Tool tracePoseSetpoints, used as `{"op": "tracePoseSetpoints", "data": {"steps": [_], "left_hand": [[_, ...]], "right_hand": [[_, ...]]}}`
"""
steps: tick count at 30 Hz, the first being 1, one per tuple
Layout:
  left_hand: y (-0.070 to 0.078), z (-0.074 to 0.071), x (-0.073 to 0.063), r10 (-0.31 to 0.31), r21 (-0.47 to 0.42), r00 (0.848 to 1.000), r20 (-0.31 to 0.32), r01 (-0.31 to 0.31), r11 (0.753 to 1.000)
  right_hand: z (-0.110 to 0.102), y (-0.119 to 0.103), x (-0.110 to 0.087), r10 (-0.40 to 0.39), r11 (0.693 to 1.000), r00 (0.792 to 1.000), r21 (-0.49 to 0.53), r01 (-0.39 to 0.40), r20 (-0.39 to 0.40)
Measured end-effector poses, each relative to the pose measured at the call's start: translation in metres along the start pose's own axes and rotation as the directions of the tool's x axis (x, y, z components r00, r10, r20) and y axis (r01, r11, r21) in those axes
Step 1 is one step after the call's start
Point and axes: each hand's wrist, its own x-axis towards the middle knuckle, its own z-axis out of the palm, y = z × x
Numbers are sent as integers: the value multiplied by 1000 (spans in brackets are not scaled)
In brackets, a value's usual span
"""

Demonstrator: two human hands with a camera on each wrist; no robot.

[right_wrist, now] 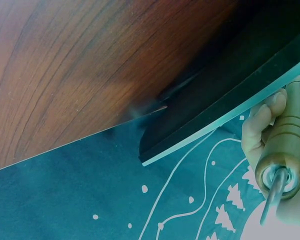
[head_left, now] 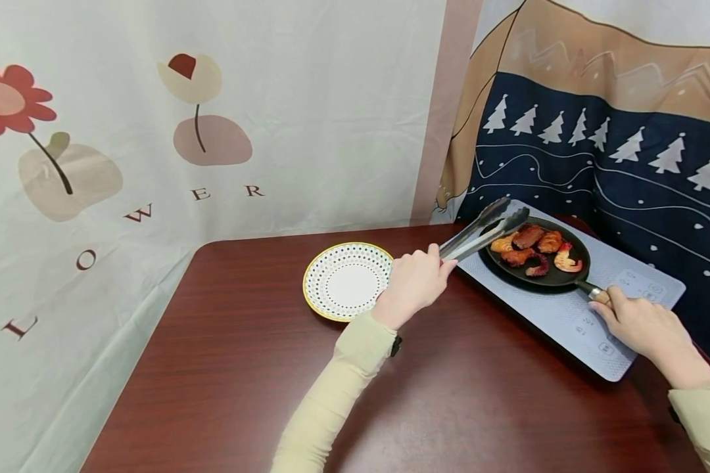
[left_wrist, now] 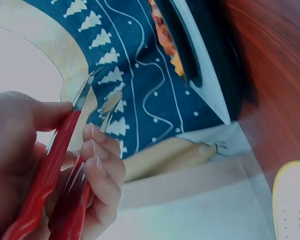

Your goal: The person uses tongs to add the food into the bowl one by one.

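In the head view my left hand [head_left: 415,284] grips a pair of metal tongs [head_left: 470,240], whose tips hover apart over the far left rim of a black frying pan [head_left: 544,284]. The left wrist view shows the tongs' red handles [left_wrist: 45,175] between my thumb and curled fingers. My right hand [head_left: 645,325] holds the pan's wooden handle [right_wrist: 287,145]. Several pieces of browned food [head_left: 529,236] and a shrimp [head_left: 567,258] lie in the pan. It sits on a pale grey cooktop [head_left: 574,322] with printed symbols.
A round white plate [head_left: 346,282] with a yellow rim and dotted pattern lies left of the cooktop, partly behind my left wrist. Under everything is a dark red-brown wooden table [head_left: 231,368]. Printed cloths [head_left: 331,118] hang behind and to the right.
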Motion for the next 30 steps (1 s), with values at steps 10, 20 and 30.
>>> {"op": "tracePoseSetpoints", "data": {"steps": [10,20,30], "left_hand": [[-40,10,-24,-51,-10,996,-67,51,999],[-89,26,-53,-151,-26,986,-74,150,988],[-136,42,-84,-257,63,966,-1,256,965]], "right_hand": [[-1,1,1,-12,1000,1000,-12,11,-4],[0,1,0,-6,1000,1000,-14,5,-3],[0,1,1,7,1000,1000,-22,-7,20]]}}
